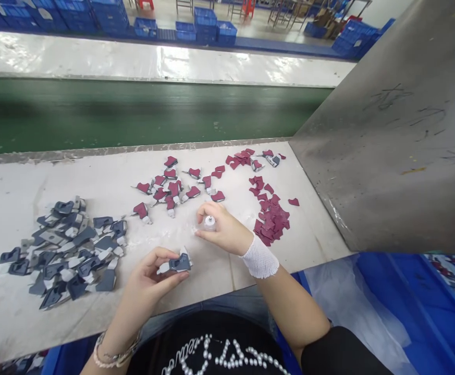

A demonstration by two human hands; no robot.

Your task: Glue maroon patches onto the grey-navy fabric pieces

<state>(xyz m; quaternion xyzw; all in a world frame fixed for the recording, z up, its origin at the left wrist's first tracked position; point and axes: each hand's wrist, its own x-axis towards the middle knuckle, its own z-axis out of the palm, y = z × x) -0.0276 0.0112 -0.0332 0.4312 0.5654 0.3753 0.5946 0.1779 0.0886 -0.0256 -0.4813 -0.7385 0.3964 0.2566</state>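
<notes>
Grey-and-white part [179,262] sits between the left hand's [155,273] fingertips.

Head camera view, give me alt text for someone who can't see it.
A person's left hand holds a gray-and-white part over a pale worktable, while the right hand's fingers curl around a small bottle. Gray-and-white parts lie heaped at left, maroon-topped ones mid-table, loose maroon pieces at right.

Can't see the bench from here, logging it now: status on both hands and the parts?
Left hand: holding gray part. Right hand: on small bottle. Loose maroon pieces right, nothing between hands.
</notes>
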